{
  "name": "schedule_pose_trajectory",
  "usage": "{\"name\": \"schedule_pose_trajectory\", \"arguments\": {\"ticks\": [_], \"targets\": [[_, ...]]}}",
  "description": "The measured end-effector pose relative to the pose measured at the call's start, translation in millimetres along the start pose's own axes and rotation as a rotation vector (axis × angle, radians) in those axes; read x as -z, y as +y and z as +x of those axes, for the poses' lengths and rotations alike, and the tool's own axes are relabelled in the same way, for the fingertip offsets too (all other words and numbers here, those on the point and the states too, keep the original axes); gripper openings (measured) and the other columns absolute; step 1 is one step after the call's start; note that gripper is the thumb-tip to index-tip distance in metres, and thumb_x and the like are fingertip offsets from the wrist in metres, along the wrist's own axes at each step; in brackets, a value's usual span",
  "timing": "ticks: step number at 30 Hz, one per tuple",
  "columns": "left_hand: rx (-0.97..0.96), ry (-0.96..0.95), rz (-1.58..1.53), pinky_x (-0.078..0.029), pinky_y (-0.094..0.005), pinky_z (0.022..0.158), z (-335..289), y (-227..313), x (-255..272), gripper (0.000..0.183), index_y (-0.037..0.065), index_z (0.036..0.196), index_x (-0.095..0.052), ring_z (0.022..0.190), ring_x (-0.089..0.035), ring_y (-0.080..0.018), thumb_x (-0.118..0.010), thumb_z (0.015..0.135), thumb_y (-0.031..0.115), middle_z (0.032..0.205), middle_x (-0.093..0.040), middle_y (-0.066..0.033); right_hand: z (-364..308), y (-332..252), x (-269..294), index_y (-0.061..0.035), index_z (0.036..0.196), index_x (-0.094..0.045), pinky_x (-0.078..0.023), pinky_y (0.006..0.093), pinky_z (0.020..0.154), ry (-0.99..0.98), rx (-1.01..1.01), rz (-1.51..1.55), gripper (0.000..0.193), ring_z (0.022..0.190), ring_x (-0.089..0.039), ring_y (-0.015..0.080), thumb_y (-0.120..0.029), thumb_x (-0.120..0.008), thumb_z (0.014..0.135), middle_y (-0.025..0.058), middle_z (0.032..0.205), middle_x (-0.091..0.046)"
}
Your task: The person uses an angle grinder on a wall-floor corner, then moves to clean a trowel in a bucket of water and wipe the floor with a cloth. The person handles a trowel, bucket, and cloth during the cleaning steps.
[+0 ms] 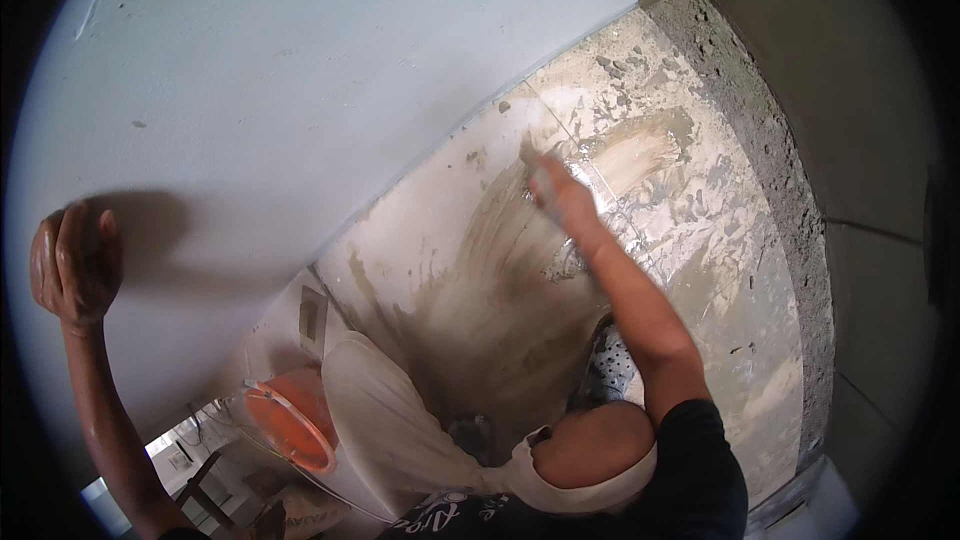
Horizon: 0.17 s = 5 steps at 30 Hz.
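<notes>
My right hand (562, 195) reaches out over the pale, mortar-smeared tile floor (430, 240), its fingers closed and pressed low against the surface. Something greyish shows at the fingers, but blur hides what it is. Wet, brownish streaks (500, 225) curve across the tiles around and below this hand. Far to the left, my left hand (75, 265) is raised at the pale wall (250, 90), casting a shadow on it. Its fingers are curled in, with no object visible in them.
An orange bucket (295, 420) stands at the lower left beside my light-trousered leg (385, 400). A dotted shoe (610, 365) is on the floor below my right forearm. A rough concrete strip (770, 150) borders the tiles on the right, along a darker wall (870, 120).
</notes>
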<state>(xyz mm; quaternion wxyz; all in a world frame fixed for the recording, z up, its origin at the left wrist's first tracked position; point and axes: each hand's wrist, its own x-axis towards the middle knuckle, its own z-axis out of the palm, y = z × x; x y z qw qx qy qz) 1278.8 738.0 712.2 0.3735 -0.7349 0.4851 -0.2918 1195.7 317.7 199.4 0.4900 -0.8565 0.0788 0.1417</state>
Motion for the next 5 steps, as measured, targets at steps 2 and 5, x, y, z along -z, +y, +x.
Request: {"name": "schedule_pose_trajectory", "arguments": {"ticks": [2,5], "targets": [[0.035,0.006,0.004,-0.057,-0.0341,0.064,-3.0,0.4,-1.4,0.027,-0.001,0.104,-0.066,0.074,-0.068,-0.0262,-0.079,0.09,0.017,0.088,-0.07,-0.0119,40.6,1.1,82.2,-0.01,0.129,-0.065,-0.06,0.0445,0.086,0.254,-0.117,-0.049,0.05,0.093,-0.073,0.0385,-0.049,-0.048,0.104,0.0225,0.105,-0.073],[0.054,0.018,0.008,-0.057,-0.0346,0.063,0.0,-2.8,-7.3,0.027,-0.003,0.104,-0.066,0.073,-0.068,-0.0264,-0.079,0.09,0.017,0.087,-0.07,-0.0125,69.6,24.2,148.1,-0.004,0.13,-0.064,-0.06,0.047,0.089,0.335,0.032,-0.313,0.054,0.1,-0.072,0.0401,-0.049,-0.047,0.105,0.0234,0.111,-0.073]]}}
